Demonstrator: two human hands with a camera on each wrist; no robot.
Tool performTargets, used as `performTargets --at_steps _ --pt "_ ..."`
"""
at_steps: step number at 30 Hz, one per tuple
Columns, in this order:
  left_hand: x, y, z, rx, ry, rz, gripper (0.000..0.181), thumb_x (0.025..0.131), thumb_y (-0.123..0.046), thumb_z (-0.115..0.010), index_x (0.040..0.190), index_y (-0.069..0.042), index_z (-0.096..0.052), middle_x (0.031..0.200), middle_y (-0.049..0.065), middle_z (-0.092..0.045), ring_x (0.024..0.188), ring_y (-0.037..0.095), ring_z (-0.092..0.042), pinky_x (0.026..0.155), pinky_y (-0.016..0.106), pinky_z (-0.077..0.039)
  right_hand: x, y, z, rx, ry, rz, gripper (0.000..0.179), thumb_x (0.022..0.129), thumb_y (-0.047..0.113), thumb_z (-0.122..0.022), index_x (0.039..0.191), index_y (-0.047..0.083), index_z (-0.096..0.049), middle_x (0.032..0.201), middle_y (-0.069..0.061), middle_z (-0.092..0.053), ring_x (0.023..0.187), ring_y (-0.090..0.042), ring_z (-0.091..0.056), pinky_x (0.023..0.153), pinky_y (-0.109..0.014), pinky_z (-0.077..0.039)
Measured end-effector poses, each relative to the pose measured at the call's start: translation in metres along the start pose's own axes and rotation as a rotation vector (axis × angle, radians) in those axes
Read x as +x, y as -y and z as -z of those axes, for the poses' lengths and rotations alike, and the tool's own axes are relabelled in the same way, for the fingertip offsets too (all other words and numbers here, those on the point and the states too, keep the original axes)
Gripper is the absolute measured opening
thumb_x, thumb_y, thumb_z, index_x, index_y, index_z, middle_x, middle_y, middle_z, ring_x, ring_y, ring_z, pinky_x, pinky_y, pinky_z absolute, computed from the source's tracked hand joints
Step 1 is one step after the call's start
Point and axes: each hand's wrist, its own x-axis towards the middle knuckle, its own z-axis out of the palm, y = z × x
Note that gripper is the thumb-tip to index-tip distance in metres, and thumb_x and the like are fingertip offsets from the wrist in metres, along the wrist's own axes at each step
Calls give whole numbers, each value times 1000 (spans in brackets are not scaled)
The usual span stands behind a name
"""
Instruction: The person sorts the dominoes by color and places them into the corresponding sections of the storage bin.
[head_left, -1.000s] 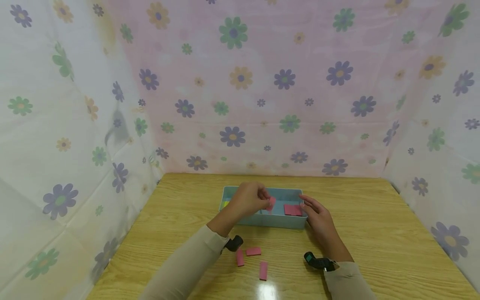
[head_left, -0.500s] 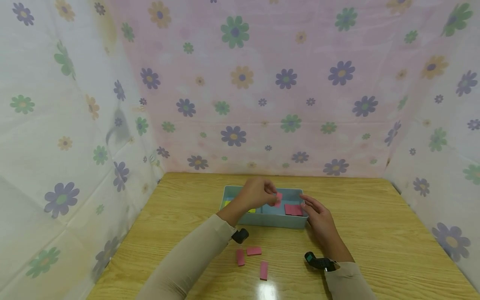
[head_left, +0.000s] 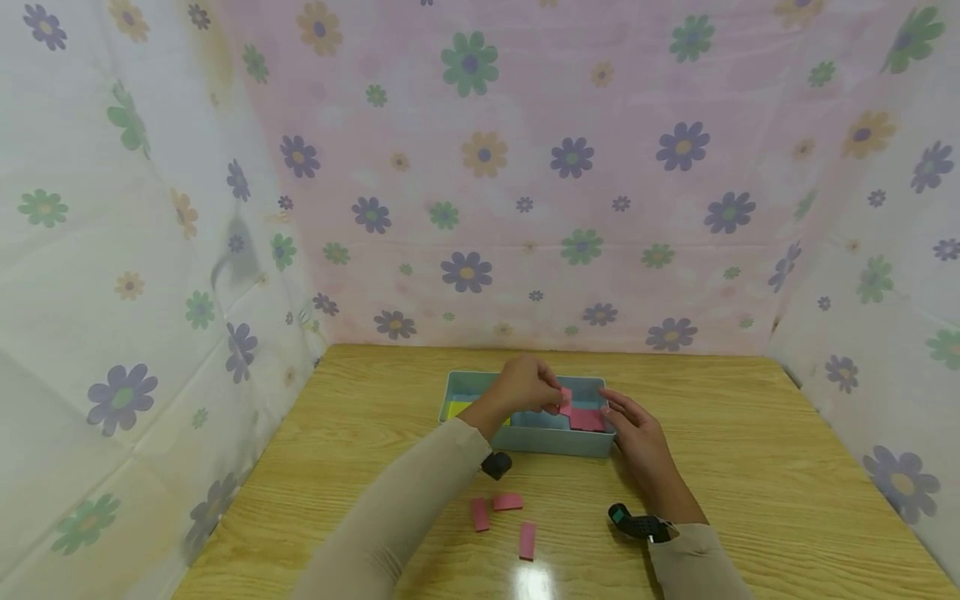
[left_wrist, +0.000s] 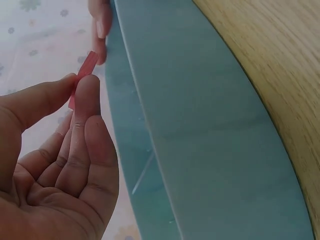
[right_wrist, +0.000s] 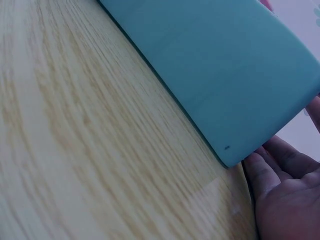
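My left hand (head_left: 525, 385) pinches a pink domino-like block (left_wrist: 88, 66) between thumb and fingertips, above the right half of a blue-grey plastic box (head_left: 540, 442). The block is tilted, and in the head view part of it (head_left: 566, 402) shows beyond the fingers. Inside the box, pink blocks (head_left: 587, 419) lie side by side at the right end. Yellow pieces (head_left: 459, 408) lie in the left part, partly hidden by the left wrist. My right hand (head_left: 637, 433) holds the box's right end, with fingertips over its rim and other fingers against the outside near the bottom corner (right_wrist: 235, 159).
Three loose pink blocks lie on the wooden table (head_left: 360, 433) in front of the box; one is the nearest block (head_left: 527, 542). A floral cloth (head_left: 480, 208) hangs behind the table and along both sides.
My left hand has moved to the right over the box with the pink block, closer to the pink blocks inside. More yellow shows at the left. The right hand stays at the box's end.
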Motion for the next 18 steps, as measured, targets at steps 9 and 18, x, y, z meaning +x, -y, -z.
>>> performTargets --at_steps 9,18 --pt "8 0 -10 59 -50 10 12 88 -18 -84 78 -12 -81 67 2 -76 68 15 -75 79 46 -64 0 -2 1 15 10 19 52 107 40 -58 155 22 -49 169 -9 -30 155 -30 -30 124 -56 -30" --pt "18 -1 -18 149 -87 72 17 87 -16 -85 73 -8 -81 63 2 -74 74 21 -77 74 41 -65 2 -3 1 7 2 17 50 106 39 -58 153 23 -52 168 -11 -31 156 -31 -29 123 -59 -29"
